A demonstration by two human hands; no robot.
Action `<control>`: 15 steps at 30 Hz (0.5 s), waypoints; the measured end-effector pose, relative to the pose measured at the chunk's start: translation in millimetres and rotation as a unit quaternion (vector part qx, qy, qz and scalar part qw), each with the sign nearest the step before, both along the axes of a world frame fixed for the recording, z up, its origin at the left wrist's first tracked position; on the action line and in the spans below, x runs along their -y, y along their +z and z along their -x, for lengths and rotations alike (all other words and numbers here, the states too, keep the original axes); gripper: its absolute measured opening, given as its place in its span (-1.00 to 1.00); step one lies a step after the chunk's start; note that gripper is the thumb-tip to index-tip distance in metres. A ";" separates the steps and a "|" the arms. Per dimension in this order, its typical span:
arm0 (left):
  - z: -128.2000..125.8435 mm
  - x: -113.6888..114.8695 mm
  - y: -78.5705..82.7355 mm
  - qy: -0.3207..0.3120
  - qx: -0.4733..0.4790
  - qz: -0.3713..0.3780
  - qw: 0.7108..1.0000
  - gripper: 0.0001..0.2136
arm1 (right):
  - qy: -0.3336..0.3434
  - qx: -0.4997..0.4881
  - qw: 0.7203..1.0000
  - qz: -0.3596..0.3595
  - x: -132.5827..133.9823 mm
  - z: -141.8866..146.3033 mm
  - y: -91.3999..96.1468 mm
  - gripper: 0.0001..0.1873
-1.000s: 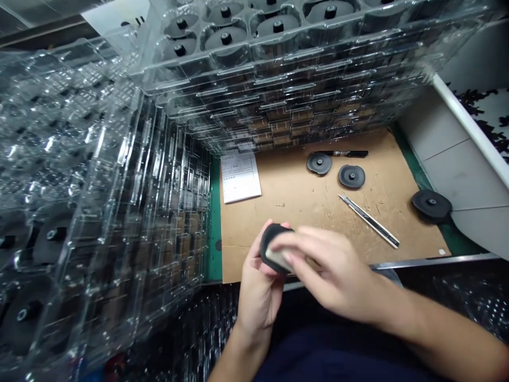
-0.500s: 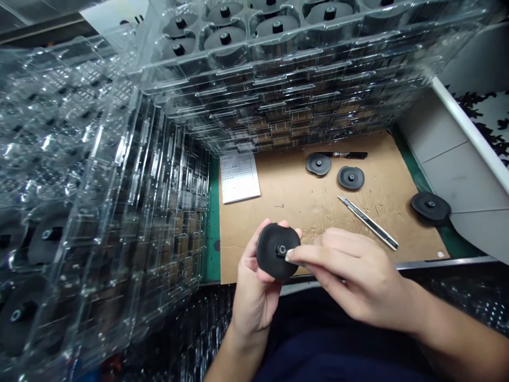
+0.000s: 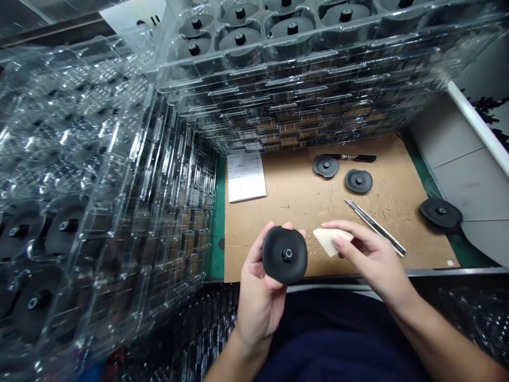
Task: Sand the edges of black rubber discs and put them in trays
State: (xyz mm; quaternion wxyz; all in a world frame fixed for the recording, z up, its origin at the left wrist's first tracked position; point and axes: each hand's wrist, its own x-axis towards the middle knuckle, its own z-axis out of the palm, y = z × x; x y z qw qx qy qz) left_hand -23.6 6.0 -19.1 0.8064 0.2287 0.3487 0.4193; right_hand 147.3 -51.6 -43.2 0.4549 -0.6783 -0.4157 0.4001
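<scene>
My left hand (image 3: 258, 286) is closed round the edge of a black rounded disc (image 3: 278, 265) with a short hollow stem at its centre, face up. To the right, apart from the disc, my right hand (image 3: 376, 260) pinches a folded cream-coloured cloth (image 3: 329, 240) between thumb and fingers; whether it is cloth or thin foam I cannot be sure. Past my hands, two similar discs (image 3: 358, 181) (image 3: 326, 166) lie on the cardboard sheet (image 3: 286, 185). A utility knife (image 3: 374, 225) lies just beyond my right hand.
Tall stacks of clear plastic trays holding black discs stand at the back (image 3: 278, 85) and left (image 3: 119, 159). A black marker (image 3: 353, 157) and a printed paper (image 3: 246, 180) lie on the cardboard. Another black disc (image 3: 440, 213) sits by the grey panel (image 3: 457, 148) at right.
My right hand has drawn back from the disc's stem toward the right, and the cream cloth now shows in its fingers. My left hand still holds the disc. The whole view has shifted slightly.
</scene>
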 end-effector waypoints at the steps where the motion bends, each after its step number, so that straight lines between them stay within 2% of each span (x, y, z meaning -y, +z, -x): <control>1: -0.5 -0.6 -0.7 0.002 -0.004 -0.001 1.000 -0.48 | 0.006 -0.001 1.000 0.012 3.9 -0.2 -4.5 -0.76; 4: -1.1 -2.6 -3.4 0.004 -0.024 0.000 1.000 -0.49 | 0.028 0.013 0.999 0.029 10.0 -1.7 -9.6 -0.75; 7: -2.0 -3.3 -4.7 0.003 -0.036 -0.003 0.999 -0.52 | 0.022 0.050 0.998 0.011 6.5 -2.6 1.9 -0.76; 11: -5.5 -2.0 -4.8 0.023 -0.042 -0.022 0.999 -0.52 | 0.036 0.123 0.987 -0.097 -4.3 9.1 29.7 -0.71; 15: -8.6 -0.3 -8.7 0.098 -0.084 -0.047 0.991 -0.50 | 0.144 0.147 0.960 -0.192 -8.6 28.5 42.6 -0.61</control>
